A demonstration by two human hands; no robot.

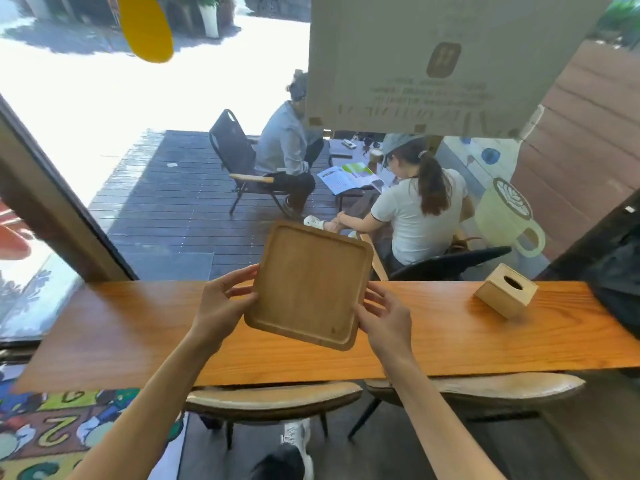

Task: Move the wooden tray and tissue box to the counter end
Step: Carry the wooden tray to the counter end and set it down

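Both hands hold the tray [308, 285] lifted above the counter [138, 327] and tilted toward the camera — the left hand [221, 303] grips its left edge with fingers curled around it, the right hand [384, 317] clasps the lower right edge. The tissue box [505, 295] sits on the counter well to the right — near a black bag [620, 282] at that end.
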